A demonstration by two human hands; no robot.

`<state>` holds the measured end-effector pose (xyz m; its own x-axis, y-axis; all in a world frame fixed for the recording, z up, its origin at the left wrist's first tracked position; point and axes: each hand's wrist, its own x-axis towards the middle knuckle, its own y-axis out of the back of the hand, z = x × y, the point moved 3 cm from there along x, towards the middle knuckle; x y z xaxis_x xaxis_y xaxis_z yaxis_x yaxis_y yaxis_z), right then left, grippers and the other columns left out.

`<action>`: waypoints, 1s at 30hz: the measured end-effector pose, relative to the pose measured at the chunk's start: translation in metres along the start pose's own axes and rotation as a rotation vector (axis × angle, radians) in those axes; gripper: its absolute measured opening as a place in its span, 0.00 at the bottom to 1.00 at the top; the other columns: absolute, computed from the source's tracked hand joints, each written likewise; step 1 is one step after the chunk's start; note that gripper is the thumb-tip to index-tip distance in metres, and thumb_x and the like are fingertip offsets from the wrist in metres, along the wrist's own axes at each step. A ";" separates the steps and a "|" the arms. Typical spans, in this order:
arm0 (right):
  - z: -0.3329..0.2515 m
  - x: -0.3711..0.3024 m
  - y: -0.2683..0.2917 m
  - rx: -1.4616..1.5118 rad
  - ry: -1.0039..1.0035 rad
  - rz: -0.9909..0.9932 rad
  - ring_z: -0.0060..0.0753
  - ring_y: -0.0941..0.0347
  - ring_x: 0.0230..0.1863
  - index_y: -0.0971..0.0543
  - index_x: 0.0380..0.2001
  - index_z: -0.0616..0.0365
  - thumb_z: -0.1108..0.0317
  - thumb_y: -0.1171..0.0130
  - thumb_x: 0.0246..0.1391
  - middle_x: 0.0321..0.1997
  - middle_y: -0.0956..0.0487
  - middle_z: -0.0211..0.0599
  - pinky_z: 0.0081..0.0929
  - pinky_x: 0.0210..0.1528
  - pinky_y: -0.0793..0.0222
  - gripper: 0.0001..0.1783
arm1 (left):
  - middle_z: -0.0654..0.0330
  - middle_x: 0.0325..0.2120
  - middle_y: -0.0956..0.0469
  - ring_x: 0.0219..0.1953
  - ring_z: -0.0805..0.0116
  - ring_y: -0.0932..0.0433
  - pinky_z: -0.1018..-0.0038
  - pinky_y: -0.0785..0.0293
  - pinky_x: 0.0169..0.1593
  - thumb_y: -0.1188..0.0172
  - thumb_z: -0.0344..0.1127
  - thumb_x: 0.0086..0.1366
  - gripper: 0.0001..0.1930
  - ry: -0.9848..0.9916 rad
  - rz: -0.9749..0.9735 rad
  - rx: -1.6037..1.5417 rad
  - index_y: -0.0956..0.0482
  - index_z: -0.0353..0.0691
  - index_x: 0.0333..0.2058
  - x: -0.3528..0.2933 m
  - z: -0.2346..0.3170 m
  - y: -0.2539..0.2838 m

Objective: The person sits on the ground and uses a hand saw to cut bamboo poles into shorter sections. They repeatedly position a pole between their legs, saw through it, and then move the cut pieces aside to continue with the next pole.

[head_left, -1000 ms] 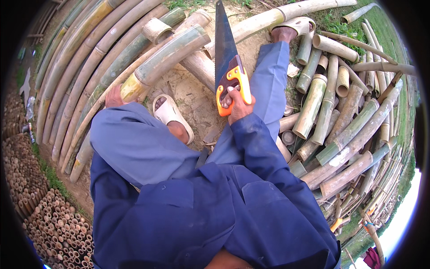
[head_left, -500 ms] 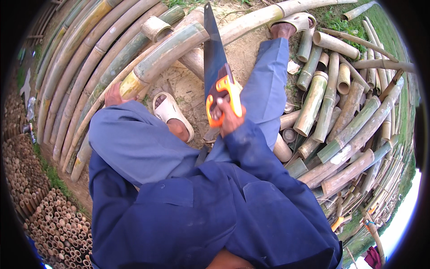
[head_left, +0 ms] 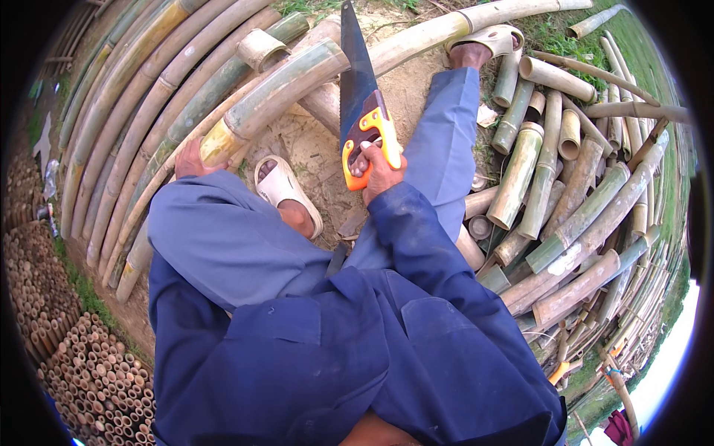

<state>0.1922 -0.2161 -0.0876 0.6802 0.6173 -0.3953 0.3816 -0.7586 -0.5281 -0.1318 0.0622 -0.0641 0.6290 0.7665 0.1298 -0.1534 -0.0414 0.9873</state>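
Observation:
My right hand (head_left: 381, 168) is closed round the orange-and-dark handle of a handsaw (head_left: 360, 70). The saw points away from me, its blade lying across a thick bamboo pole (head_left: 286, 88). That pole slants from near my left knee up to the far right. At its near left end, my left hand (head_left: 195, 158) grips the pole, with part of the hand hidden behind my knee. Beneath the pole near the blade lies another bamboo piece (head_left: 323, 106). My far foot, in a light clog (head_left: 487, 39), rests against the pole's far part.
Long bamboo poles (head_left: 160, 89) lie side by side on the left. A heap of cut bamboo lengths (head_left: 520, 175) is on the right. Stacked bamboo tubes (head_left: 100, 372) stand at the lower left. My other clog (head_left: 286, 193) is on the sandy ground between my legs.
My right hand has moved the saw forward, away from me, so its blade reaches further past the pole. The left hand stays at the pole's end.

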 end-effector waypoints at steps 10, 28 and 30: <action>-0.080 -0.113 -0.017 0.031 -0.151 0.134 0.28 0.33 0.16 0.28 0.28 0.62 0.80 0.42 0.58 0.15 0.30 0.36 0.29 0.22 0.35 0.06 | 0.49 0.46 0.20 0.49 0.47 0.20 0.54 0.26 0.52 0.20 0.61 0.39 0.46 -0.046 -0.020 -0.004 0.24 0.38 0.53 0.007 -0.013 -0.005; -0.041 -0.049 -0.027 0.052 -0.034 -0.030 0.29 0.32 0.16 0.29 0.28 0.60 0.77 0.41 0.56 0.15 0.30 0.35 0.30 0.22 0.35 0.07 | 0.48 0.47 0.20 0.50 0.48 0.20 0.55 0.26 0.53 0.21 0.64 0.41 0.46 -0.032 -0.035 -0.067 0.23 0.40 0.53 0.005 -0.016 -0.008; -0.055 -0.082 -0.028 0.025 -0.125 0.042 0.29 0.32 0.16 0.28 0.26 0.61 0.78 0.41 0.57 0.15 0.29 0.35 0.30 0.22 0.34 0.07 | 0.48 0.47 0.20 0.50 0.47 0.20 0.54 0.26 0.54 0.21 0.65 0.40 0.46 -0.030 -0.063 -0.017 0.23 0.39 0.53 0.006 -0.020 -0.010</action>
<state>0.1599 -0.2568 0.0007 0.6118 0.6070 -0.5072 0.3371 -0.7801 -0.5270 -0.1420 0.0803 -0.0745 0.6606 0.7474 0.0705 -0.1254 0.0172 0.9920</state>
